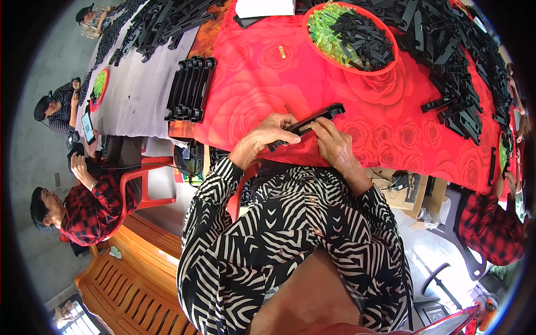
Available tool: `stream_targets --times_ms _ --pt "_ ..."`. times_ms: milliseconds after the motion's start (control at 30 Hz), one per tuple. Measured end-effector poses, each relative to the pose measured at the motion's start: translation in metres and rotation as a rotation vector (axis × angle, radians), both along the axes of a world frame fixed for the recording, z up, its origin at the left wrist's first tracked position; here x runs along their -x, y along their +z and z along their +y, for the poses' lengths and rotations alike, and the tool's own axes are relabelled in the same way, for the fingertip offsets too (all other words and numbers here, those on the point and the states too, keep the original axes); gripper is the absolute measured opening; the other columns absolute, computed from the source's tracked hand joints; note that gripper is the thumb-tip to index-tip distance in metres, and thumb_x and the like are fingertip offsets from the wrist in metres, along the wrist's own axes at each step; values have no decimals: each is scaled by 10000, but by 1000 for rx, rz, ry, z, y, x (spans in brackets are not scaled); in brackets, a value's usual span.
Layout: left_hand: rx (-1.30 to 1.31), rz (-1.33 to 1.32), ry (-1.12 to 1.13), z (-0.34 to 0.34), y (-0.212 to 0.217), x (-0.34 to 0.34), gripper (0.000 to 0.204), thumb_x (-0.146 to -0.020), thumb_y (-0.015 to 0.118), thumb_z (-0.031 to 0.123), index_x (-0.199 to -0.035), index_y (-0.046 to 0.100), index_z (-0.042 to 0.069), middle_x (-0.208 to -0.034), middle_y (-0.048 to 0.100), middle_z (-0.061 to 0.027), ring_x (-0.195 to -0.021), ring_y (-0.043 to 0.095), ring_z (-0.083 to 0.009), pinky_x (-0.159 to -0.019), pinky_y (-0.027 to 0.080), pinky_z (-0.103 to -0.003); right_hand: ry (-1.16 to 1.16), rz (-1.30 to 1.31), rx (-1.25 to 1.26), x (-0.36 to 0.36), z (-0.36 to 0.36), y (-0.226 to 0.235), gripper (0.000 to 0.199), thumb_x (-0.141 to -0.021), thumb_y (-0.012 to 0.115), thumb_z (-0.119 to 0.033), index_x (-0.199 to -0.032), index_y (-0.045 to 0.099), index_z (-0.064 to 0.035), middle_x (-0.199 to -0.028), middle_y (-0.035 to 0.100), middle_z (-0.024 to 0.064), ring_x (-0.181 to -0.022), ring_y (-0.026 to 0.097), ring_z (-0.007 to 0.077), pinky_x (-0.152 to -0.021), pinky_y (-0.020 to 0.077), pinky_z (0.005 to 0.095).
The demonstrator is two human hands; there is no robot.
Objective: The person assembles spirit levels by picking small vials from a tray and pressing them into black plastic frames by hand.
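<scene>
Both hands grip a black plastic bar; beyond, a red bowl holds green and black pieces.

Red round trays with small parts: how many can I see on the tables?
2. One red round tray lies at the top centre on the red cloth, holding green and black parts. A second tray lies far left on the grey table. Others may be hidden at the right edge.

A single head-worn fisheye view looks steeply down from close above the wearer's chest and forearms, facing forward over a red-clothed surface, edges bending toward the dark rim.
</scene>
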State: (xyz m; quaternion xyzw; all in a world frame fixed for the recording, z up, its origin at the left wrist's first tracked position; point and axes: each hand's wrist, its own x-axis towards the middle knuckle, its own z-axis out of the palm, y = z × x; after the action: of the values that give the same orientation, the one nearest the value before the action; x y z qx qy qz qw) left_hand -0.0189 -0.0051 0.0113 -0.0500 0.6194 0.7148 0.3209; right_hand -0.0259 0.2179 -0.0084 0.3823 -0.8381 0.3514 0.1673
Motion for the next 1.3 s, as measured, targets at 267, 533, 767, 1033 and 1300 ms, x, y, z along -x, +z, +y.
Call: stream_targets --times_ms 267,533,767,1033,1300 --pt "-85 -21 13 1 -6 0 321 -663 792 96 -920 615 23 -756 615 -5 -659 573 -79 -599 438 -200 15 -90 43 5 -4 -1 362 -725 568 53 -1073 611 -39 -1036 618 127 -734 650 281 -556 529 346" --pt "-35 3 15 6 -3 -3 308 -673 781 105 -913 609 17 -731 608 -17 -642 571 -85 -592 434 -205 28 -50 186 6 -1 -2 342 -709 539 65 -1035 607 -15 -1023 630 153 -721 649 289 -558 537 347" --pt "-50 -20 -32 2 -1 0 374 -659 790 128 -962 599 20 -789 612 -1 -681 568 -90 -632 451 -210 -23 -109 100 4 -1 2 334 -728 536 74 -1039 605 -27 -1034 633 141 -787 660 287 -561 519 343" --pt "-89 -22 59 13 3 -11 425 -657 783 104 -1006 556 21 -781 580 -16 -663 548 -99 -608 432 -224 7 -87 123 6 0 5 310 -711 580 35 -1011 599 -39 -1045 618 119 -725 651 280 -536 535 341" --pt "-76 -2 64 14 -1 -11 419 -648 783 125 -979 538 50 -776 539 4 -670 523 -94 -610 421 -226 -17 -11 124 8 -5 3 375 -710 573 38 -1072 617 -52 -1070 614 107 -715 654 241 -527 524 322"
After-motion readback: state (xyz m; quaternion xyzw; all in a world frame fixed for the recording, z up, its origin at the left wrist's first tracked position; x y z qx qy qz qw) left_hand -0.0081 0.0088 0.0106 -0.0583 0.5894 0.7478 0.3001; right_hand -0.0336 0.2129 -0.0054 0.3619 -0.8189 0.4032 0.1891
